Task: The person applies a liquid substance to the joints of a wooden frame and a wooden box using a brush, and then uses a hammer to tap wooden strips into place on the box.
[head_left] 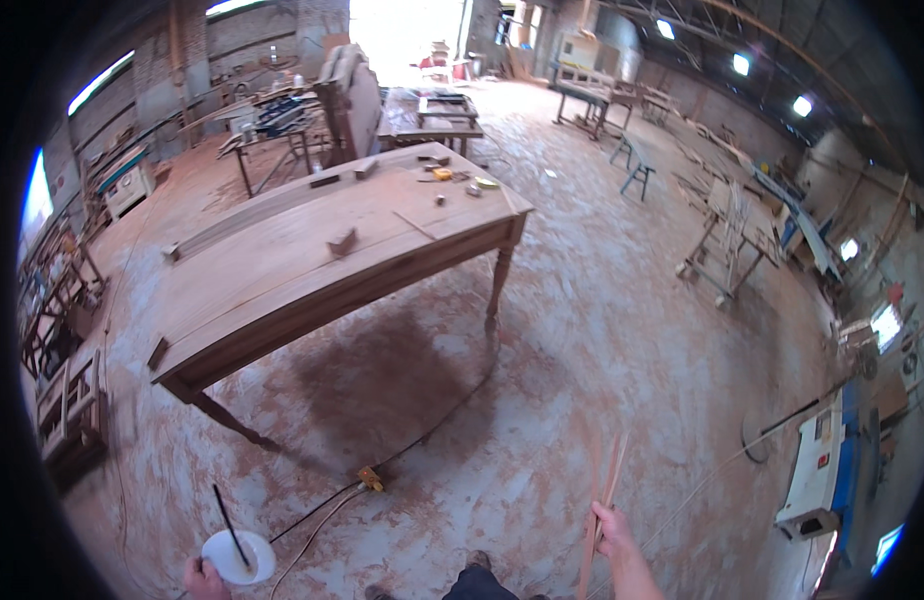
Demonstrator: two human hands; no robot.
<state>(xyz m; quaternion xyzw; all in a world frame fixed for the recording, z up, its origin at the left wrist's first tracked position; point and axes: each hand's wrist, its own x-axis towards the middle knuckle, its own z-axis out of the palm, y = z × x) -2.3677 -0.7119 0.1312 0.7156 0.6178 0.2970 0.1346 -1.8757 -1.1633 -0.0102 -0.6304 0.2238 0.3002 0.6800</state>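
Strips (pixel 611 484): thin wood, small bunch, in the right hand off to the lower right, well apart from the table; upper ends fanned a little, lower ends run on below the grip
Right hand (pixel 614 530): clamped round the strips, arm reaching out in front of the body
Tub (pixel 262 558): white, round, lower left; black stick (pixel 229 520) stands tilted in it, upper end clear of the rim; contents can't be made out
Left hand (pixel 204 578): looks clamped on the tub's near-left edge, exact finger placement can't tell
Both loads: reads as a carrying step, strips one side, tub the other, neither being worked; next move would call for keeping the tub level and the long strips clear of things, then a spot for one load to free a hand
Table (pixel 282 270): ahead, wood, turned legs; top has a block (pixel 343 241), a loose slat (pixel 414 224) and a yellow tool (pixel 442 174) toward the far end
Floor (pixel 582 370): dusty; yellow connector (pixel 371 479) and cables between person and table, a trip risk in my view
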